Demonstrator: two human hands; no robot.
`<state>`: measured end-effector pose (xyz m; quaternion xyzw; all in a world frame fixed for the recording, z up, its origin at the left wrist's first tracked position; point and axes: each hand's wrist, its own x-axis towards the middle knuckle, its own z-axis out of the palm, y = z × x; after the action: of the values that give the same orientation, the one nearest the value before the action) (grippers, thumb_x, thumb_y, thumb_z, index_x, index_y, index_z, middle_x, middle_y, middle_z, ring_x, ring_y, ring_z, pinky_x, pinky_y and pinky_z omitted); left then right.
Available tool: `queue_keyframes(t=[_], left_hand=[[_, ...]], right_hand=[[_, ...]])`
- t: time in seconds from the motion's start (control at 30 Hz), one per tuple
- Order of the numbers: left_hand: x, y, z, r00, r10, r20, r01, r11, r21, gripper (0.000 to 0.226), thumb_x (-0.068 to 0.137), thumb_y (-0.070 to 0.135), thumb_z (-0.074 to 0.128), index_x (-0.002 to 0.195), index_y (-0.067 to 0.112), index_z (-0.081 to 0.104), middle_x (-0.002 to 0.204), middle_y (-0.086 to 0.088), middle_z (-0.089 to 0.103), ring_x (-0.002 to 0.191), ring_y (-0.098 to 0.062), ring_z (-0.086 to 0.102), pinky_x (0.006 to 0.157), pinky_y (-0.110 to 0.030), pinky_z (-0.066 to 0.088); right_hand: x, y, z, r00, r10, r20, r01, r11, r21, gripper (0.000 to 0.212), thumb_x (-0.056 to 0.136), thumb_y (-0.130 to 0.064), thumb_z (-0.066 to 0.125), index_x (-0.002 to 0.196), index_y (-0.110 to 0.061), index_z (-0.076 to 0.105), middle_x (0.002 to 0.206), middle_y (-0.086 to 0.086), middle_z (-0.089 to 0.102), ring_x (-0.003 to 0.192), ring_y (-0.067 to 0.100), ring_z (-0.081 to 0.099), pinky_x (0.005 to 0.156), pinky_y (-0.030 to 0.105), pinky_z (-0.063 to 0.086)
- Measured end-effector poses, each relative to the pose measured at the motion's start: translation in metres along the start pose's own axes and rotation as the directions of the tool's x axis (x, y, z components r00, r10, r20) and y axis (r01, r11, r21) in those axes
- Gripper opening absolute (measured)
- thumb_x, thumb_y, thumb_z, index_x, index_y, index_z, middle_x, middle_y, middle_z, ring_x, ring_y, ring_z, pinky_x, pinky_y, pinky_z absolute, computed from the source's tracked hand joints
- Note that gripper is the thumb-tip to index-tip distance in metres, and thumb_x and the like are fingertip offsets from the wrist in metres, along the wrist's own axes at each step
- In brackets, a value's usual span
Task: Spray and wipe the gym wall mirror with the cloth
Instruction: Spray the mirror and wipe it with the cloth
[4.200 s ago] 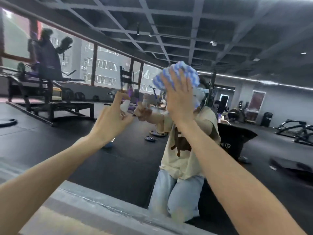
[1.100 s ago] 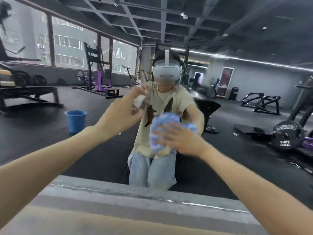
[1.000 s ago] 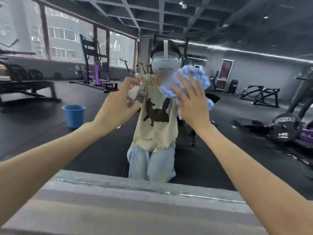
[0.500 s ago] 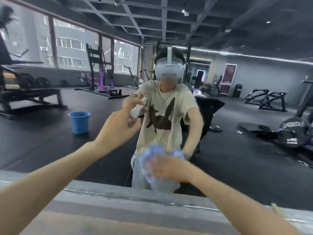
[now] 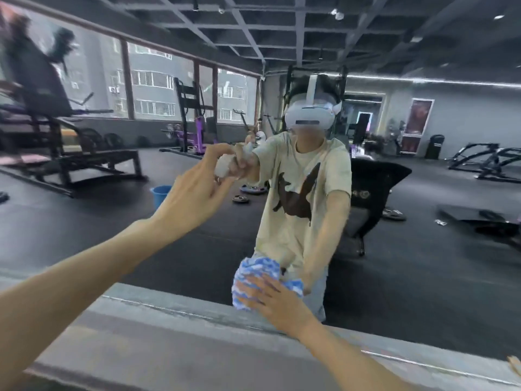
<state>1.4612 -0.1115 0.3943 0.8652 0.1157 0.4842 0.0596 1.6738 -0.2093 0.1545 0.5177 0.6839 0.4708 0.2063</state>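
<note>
Fingers (image 5: 269, 286) press one cloth (image 5: 253, 270) on one mirror (image 5: 423, 263); left hand (image 5: 194, 198) grips one bottle (image 5: 224, 167).

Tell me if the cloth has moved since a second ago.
Yes. The cloth has dropped down the mirror, now just above the grey ledge.

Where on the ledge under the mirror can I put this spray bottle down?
The grey ledge is bare left of the cloth, with room for the spray bottle. Another bare strip lies right of the right hand. Crowded where that hand presses the cloth.
</note>
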Motion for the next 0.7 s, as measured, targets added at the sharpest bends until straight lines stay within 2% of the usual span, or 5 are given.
queue_keyframes(t=[0.17,0.23,0.37,0.5,0.7], left_hand=[[0.010,-0.007,-0.023,0.993,-0.065,-0.101,0.074,0.993,0.090,0.039,0.094,0.011,0.052,0.131,0.012,0.038,0.068,0.008,0.040,0.055,-0.020,0.046,0.056,-0.035,0.027],[0.023,-0.007,-0.031,0.980,-0.114,-0.164,0.129,0.988,0.081,0.036,0.094,0.011,0.049,0.129,0.010,0.039,0.075,0.002,0.047,0.061,-0.026,0.047,0.059,-0.033,0.024],[0.045,-0.004,-0.043,0.974,-0.072,-0.217,0.088,0.994,0.061,0.037,0.091,0.010,0.050,0.127,0.008,0.040,0.058,0.004,0.047,0.052,-0.014,0.047,0.053,-0.034,0.026],[0.050,-0.012,-0.058,0.967,-0.040,-0.251,0.055,0.997,0.052,0.038,0.089,0.010,0.049,0.126,0.012,0.040,0.056,0.000,0.047,0.049,-0.014,0.048,0.051,-0.029,0.032],[0.025,-0.044,-0.073,0.978,-0.064,-0.197,0.079,0.994,0.071,0.038,0.089,0.011,0.050,0.122,0.021,0.036,0.060,-0.009,0.055,0.049,-0.014,0.051,0.051,-0.029,0.038]], right_hand=[[0.020,0.043,-0.004,0.979,-0.202,0.000,0.201,0.973,0.116,0.028,0.097,-0.032,0.055,0.123,-0.037,0.065,0.133,-0.019,0.059,0.127,0.006,0.052,0.116,0.027,0.025],[0.055,0.099,-0.044,0.984,-0.006,-0.179,0.044,0.977,0.208,0.048,0.106,-0.020,0.024,0.127,-0.039,0.062,0.137,-0.014,0.056,0.130,0.009,0.050,0.108,0.030,0.039],[0.117,0.238,-0.123,0.823,0.301,-0.482,-0.291,0.952,0.097,0.086,0.066,0.005,0.075,0.143,-0.017,0.044,0.150,0.010,0.042,0.140,0.033,0.034,0.117,0.049,0.021],[0.140,0.244,-0.141,0.616,0.620,-0.486,-0.580,0.774,0.253,0.075,0.076,0.004,0.053,0.147,-0.018,0.039,0.153,0.012,0.037,0.142,0.037,0.029,0.119,0.046,0.010],[0.106,0.022,-0.034,0.997,-0.045,-0.070,0.048,0.998,0.052,0.044,0.087,-0.017,0.046,0.127,-0.027,0.064,0.139,-0.002,0.056,0.129,0.022,0.053,0.122,0.043,-0.005]])
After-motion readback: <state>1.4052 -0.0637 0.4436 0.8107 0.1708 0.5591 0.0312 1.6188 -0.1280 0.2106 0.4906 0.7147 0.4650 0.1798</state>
